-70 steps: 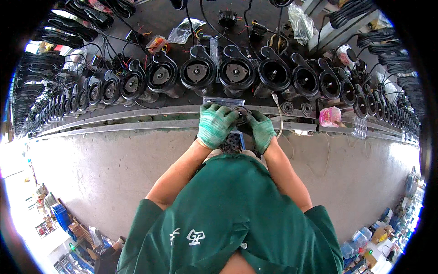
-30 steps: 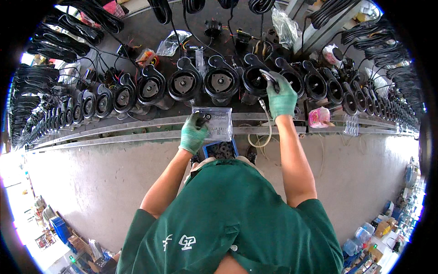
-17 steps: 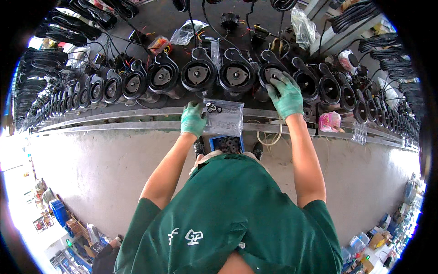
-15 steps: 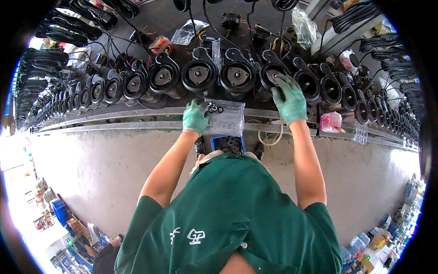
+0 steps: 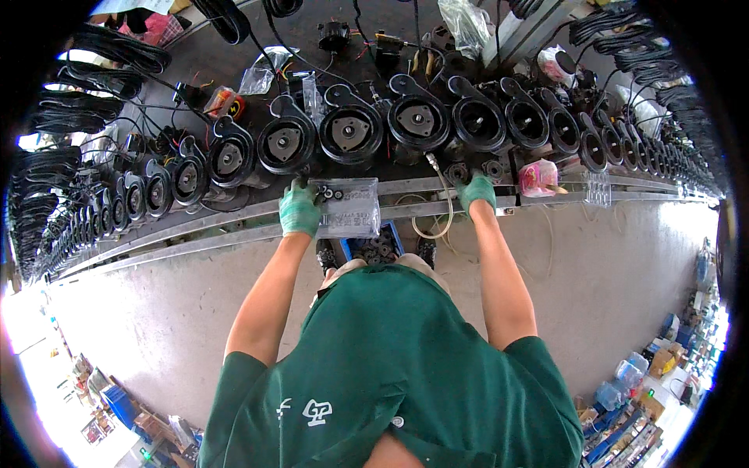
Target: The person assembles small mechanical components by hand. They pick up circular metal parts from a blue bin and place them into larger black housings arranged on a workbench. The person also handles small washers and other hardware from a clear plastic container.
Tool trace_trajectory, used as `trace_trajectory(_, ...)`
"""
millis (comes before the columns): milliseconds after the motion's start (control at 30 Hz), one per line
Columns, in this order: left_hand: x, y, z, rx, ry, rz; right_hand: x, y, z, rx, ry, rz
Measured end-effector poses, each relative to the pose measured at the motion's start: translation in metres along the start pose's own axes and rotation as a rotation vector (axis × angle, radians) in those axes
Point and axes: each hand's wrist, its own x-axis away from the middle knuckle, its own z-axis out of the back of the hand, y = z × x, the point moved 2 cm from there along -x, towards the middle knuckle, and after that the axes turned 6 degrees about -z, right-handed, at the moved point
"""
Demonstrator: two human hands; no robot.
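My left hand point(image 5: 300, 209), in a green glove, is closed at the left edge of a clear plastic bag point(image 5: 355, 212) at the bench's front edge. Small black rings point(image 5: 331, 193) lie at the bag's upper end. My right hand point(image 5: 477, 193), gloved the same way, is down at the bench edge with fingers curled in; what they hold is hidden. Beside its fingertips sit small round metal parts point(image 5: 493, 168). Beyond my hands stand black round housings; one point(image 5: 419, 121) has a metal plate inside, while the one to its right point(image 5: 478, 123) shows a darker interior without that plate.
More such housings curve away along the bench on both sides. A pale hose point(image 5: 449, 212) hangs over the metal rail point(image 5: 421, 186). A pink bag point(image 5: 538, 178) lies right of my right hand. Below, a blue bin point(image 5: 396, 235) of dark parts stands between my feet.
My right hand has left the plated housing and come down to the bench edge. My body has shifted rightward along the row, and the left hand has kept the plastic bag with it.
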Motion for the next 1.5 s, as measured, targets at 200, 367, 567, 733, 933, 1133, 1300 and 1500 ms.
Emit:
trace_trajectory(200,0.013,-0.008,0.006,0.042,0.104,-0.119,-0.017,-0.014,-0.009,-0.011,-0.065,-0.078)
trace_trajectory(367,0.004,0.005,0.022,-0.038,0.034,-0.218,-0.037,0.017,-0.044,-0.336,-0.011,-0.093)
trace_trajectory(567,0.008,-0.006,0.013,0.044,0.003,-0.161,-0.007,0.001,-0.017,-1.101,-0.251,-0.319)
trace_trajectory(733,0.006,0.001,0.014,0.081,0.023,-0.262,0.033,0.003,0.007,-1.471,-0.274,-0.16)
trace_trajectory(933,0.008,0.004,0.023,0.075,-0.019,-0.303,0.094,-0.036,0.034,-1.596,-0.494,-0.175)
trace_trajectory(1133,0.013,0.016,0.033,0.139,0.061,-0.342,0.128,-0.072,0.028,-1.483,-0.625,-0.306)
trace_trajectory(1300,0.014,0.087,0.085,0.382,0.089,-0.448,0.146,-0.102,0.032,-1.417,-0.741,-0.091)
trace_trajectory(1500,0.011,0.116,0.084,0.275,-0.004,-0.548,0.161,-0.121,0.03,-1.445,-0.856,-0.057)
